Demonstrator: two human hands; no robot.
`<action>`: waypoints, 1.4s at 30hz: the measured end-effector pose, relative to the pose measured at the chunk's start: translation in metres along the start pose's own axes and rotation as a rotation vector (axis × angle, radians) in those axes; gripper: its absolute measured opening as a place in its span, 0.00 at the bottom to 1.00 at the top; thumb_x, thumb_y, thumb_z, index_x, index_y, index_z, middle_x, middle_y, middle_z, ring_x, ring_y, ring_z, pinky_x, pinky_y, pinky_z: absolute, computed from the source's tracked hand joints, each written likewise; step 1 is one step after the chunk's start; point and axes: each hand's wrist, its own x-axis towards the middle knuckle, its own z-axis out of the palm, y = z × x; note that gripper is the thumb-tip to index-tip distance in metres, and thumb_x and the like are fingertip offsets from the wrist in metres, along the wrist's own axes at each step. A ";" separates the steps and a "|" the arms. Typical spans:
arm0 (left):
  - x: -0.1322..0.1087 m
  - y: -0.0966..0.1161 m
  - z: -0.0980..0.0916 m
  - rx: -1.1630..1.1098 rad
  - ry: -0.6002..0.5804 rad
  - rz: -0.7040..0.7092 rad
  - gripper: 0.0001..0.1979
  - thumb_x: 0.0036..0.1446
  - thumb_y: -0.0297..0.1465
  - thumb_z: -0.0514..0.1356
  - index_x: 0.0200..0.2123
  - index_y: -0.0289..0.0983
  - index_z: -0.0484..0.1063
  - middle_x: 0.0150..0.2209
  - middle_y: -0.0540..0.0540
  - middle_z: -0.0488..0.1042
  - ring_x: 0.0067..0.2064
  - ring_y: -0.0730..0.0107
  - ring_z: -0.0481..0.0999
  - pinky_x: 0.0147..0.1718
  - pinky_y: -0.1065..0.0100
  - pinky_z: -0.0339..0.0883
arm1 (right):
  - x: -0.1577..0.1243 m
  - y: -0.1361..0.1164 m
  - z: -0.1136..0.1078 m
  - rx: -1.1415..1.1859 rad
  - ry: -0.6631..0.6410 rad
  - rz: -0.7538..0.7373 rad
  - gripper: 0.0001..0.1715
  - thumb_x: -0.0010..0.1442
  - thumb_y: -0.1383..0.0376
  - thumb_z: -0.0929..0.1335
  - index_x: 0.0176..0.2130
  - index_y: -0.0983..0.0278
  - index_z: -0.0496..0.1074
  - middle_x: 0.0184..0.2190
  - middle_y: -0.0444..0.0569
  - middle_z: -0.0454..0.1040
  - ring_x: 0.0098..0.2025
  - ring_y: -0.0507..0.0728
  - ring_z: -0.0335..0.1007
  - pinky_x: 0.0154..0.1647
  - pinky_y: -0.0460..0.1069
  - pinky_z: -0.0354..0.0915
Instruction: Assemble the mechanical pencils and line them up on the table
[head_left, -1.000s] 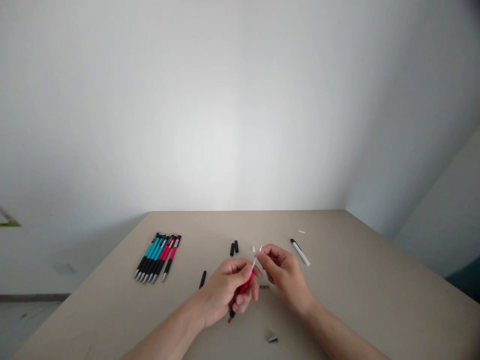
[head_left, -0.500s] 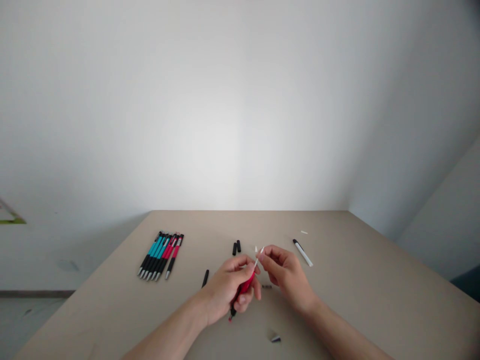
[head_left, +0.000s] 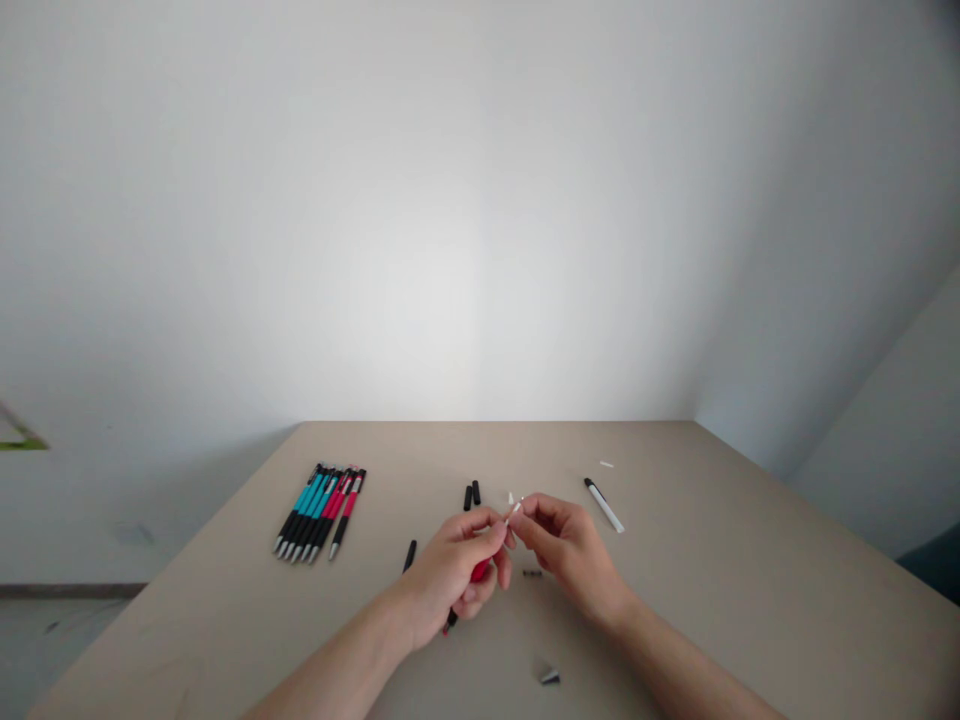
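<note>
My left hand (head_left: 450, 568) is closed around a red pen barrel (head_left: 478, 571), mostly hidden by the palm and fingers. Its black lower end with a small red tip (head_left: 448, 625) sticks out below the hand. Between thumb and forefinger, my right hand (head_left: 570, 552) pinches a thin white stick (head_left: 514, 511). The stick's lower end meets the left thumb and forefinger; whether it is also in that grip I cannot tell. Just behind the fingertips stands a small white cone (head_left: 511, 497). A small dark spring-like piece (head_left: 532, 573) lies on the table between the hands.
Blue and red pens (head_left: 319, 515) lie in a row at left on the table (head_left: 712, 600). Two short black tubes (head_left: 472, 495) and a black stick (head_left: 410, 555) lie near my left hand. A white barrel (head_left: 604, 505), white sliver (head_left: 607, 464) and silver cone tip (head_left: 550, 677) lie apart.
The red barrel has shifted down and left within my left hand, and less of it shows. My fingertips have drawn closer together, with less of the white stick visible.
</note>
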 end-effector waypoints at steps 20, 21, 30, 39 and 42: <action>0.001 0.004 -0.002 -0.265 0.244 0.217 0.13 0.53 0.39 0.60 0.27 0.37 0.62 0.16 0.56 0.61 0.14 0.85 0.47 0.12 0.78 0.34 | -0.020 -0.012 -0.021 -1.017 -0.238 -0.101 0.11 0.40 0.73 0.66 0.28 0.64 0.71 0.28 0.47 0.73 0.30 0.55 0.64 0.31 0.47 0.54; 0.001 0.003 -0.003 -0.259 0.240 0.209 0.14 0.53 0.40 0.60 0.26 0.37 0.62 0.16 0.56 0.61 0.14 0.85 0.47 0.12 0.78 0.34 | -0.019 -0.010 -0.022 -1.025 -0.247 -0.093 0.09 0.41 0.72 0.66 0.27 0.64 0.71 0.28 0.48 0.73 0.30 0.55 0.65 0.31 0.47 0.54; -0.002 0.003 -0.004 -0.040 0.084 0.092 0.13 0.57 0.38 0.57 0.26 0.35 0.63 0.19 0.53 0.65 0.14 0.85 0.48 0.12 0.77 0.34 | -0.007 0.004 -0.015 -0.706 0.012 -0.141 0.10 0.55 0.71 0.63 0.36 0.65 0.72 0.27 0.46 0.72 0.29 0.53 0.65 0.32 0.46 0.59; 0.001 -0.002 -0.008 0.102 -0.021 0.010 0.15 0.56 0.39 0.56 0.24 0.34 0.65 0.20 0.51 0.66 0.14 0.84 0.50 0.12 0.76 0.36 | 0.005 0.012 -0.016 -0.092 0.325 -0.131 0.17 0.56 0.55 0.68 0.35 0.66 0.74 0.28 0.49 0.73 0.24 0.51 0.61 0.22 0.45 0.55; 0.002 -0.002 -0.008 0.124 -0.026 0.001 0.15 0.56 0.40 0.56 0.24 0.35 0.65 0.20 0.51 0.66 0.15 0.85 0.50 0.12 0.76 0.36 | 0.005 0.010 -0.015 0.032 0.331 -0.128 0.19 0.54 0.53 0.70 0.34 0.67 0.74 0.23 0.46 0.69 0.18 0.47 0.51 0.17 0.44 0.47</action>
